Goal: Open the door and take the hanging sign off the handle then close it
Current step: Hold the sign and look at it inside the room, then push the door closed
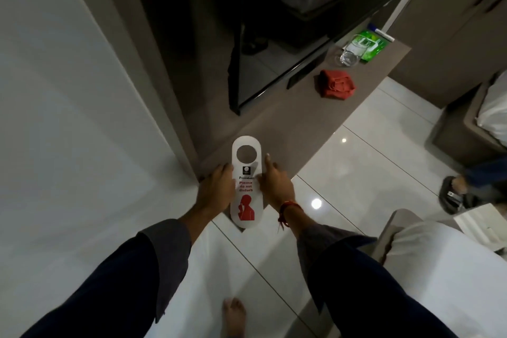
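Left fingers: our left hand (pixel 216 186) pinches the sign's left edge.
Right fingers: our right hand (pixel 275 182) pinches the right edge, index finger raised.
Sign: the hanging sign (pixel 247 181) sits between both hands, off any handle.
Long axis: we judge it runs away from us, hole end farthest.
Below: counter (pixel 288 123) end and tiled floor (pixel 343 173).

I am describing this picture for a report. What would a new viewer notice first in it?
First, the white door hanger sign with red "Please do not disturb" print, at the centre, with the left hand and right hand on its two edges. Next, the red folded cloth on the brown counter, upper right, near a glass.
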The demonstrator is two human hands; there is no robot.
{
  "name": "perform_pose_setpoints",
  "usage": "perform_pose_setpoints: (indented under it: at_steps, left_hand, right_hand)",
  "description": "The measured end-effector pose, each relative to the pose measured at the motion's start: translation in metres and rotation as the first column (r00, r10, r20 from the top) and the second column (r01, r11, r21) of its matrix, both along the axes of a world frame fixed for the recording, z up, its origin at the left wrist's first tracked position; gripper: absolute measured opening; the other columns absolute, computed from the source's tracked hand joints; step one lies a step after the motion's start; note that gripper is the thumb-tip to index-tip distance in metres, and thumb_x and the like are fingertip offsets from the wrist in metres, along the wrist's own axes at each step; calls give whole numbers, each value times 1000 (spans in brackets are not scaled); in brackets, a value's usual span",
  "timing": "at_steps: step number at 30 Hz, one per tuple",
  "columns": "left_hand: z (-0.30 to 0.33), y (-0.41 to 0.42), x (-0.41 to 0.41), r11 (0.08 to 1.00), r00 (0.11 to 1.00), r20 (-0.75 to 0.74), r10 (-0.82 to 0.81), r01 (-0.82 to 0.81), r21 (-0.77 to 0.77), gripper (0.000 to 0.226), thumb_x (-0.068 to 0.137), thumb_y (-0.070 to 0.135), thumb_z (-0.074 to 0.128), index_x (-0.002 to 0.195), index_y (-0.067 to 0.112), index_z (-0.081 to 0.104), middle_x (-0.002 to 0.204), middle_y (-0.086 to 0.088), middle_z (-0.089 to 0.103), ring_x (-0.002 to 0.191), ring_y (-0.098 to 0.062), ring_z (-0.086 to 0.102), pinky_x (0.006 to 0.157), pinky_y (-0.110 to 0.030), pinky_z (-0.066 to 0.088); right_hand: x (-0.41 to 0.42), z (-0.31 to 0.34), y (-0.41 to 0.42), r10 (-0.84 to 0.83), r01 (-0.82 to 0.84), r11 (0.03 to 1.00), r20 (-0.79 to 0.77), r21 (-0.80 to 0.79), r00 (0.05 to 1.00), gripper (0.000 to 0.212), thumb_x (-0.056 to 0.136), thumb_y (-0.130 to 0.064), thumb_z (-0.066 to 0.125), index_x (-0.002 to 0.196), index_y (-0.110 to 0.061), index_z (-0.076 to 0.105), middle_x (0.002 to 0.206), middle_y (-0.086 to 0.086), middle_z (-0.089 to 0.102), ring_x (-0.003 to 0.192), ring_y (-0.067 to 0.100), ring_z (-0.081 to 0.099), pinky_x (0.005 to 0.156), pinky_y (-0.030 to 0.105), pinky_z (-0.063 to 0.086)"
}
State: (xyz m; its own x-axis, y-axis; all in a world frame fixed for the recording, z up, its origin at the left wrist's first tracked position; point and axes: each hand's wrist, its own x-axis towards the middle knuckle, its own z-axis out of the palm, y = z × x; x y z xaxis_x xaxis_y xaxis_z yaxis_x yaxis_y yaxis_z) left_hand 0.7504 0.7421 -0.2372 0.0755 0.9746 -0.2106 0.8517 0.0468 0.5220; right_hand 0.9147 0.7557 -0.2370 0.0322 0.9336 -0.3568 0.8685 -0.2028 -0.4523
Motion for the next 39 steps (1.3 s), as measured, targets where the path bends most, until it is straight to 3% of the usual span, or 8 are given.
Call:
perform_pose_setpoints:
  at_steps: [3, 8, 11, 17, 23, 30, 34, 39]
  left_hand:
    - [9, -13, -10, 998, 998, 28, -60, 60, 7, 18, 104, 27, 53, 117, 17, 59, 122, -4, 69, 107, -22, 68, 100, -46, 59]
    - [36, -45, -37, 978, 975, -96, -202, 206, 30, 42, 106, 27, 43, 146, 13, 47, 149, -10, 54, 133, -30, 55, 117, -44, 43]
    - [58, -78, -66, 963, 970, -148, -191, 215, 164, 49, 102, 16, 47, 150, 7, 44, 155, -14, 48, 140, -32, 47, 121, -40, 35]
    - [95, -205, -169, 934, 976, -218, 5, 73, 349, 66, 92, 18, 60, 153, 8, 39, 158, -14, 44, 145, -32, 42, 121, -44, 31]
    - [103, -361, -275, 935, 926, -299, 231, -126, 332, 75, 100, 39, 51, 161, 13, 16, 170, -10, 20, 157, -28, 18, 128, -52, 12]
    - [147, -593, -404, 808, 741, -362, 566, -410, 423, 78, 100, 41, 50, 161, 8, 13, 170, -13, 18, 158, -29, 16, 129, -53, 12]
    - [188, -710, -455, 693, 560, -416, 717, -508, 511, 81, 97, 37, 56, 160, 7, 15, 168, -15, 24, 156, -31, 22, 128, -54, 18]
    - [226, -831, -481, 706, 365, -606, 707, -419, 571, 84, 90, 19, 55, 159, -1, 12, 168, -20, 21, 157, -32, 18, 127, -58, 14]
  right_hand:
    - [-2, 4, -9, 135, -181, 968, 248, 172, 959, 69, 106, -38, 56, 166, -15, 30, 153, 13, 53, 142, 35, 51, 121, 49, 44]
    - [-26, 32, -26, 228, -349, 904, 411, 248, 882, 73, 111, -50, 37, 171, -15, 13, 178, 19, 9, 166, 41, 11, 135, 56, 14]
    - [-53, 63, -53, 198, -361, 866, 426, 346, 883, 76, 111, -55, 24, 172, -13, 7, 178, 19, 1, 167, 40, 6, 136, 55, 10]
    - [-145, 113, -166, 294, -502, 748, 461, 435, 837, 79, 109, -57, 28, 171, -9, 14, 177, 24, 6, 165, 43, 12, 134, 58, 19]
    - [-263, 116, -297, 442, -636, 627, 467, 449, 766, 78, 109, -57, 35, 170, -12, 20, 176, 24, 11, 164, 44, 19, 130, 60, 27]
    - [-421, 144, -480, 672, -793, 374, 449, 480, 589, 84, 104, -64, 14, 171, -15, 15, 178, 19, 7, 165, 40, 17, 132, 57, 23]
    - [-496, 188, -565, 761, -820, 196, 444, 537, 473, 81, 106, -62, 19, 172, -15, 14, 178, 17, 7, 166, 39, 15, 133, 56, 22]
    - [-553, 240, -661, 807, -795, -59, 498, 604, 318, 80, 108, -61, 23, 171, -14, 14, 179, 14, 8, 166, 38, 16, 133, 55, 23]
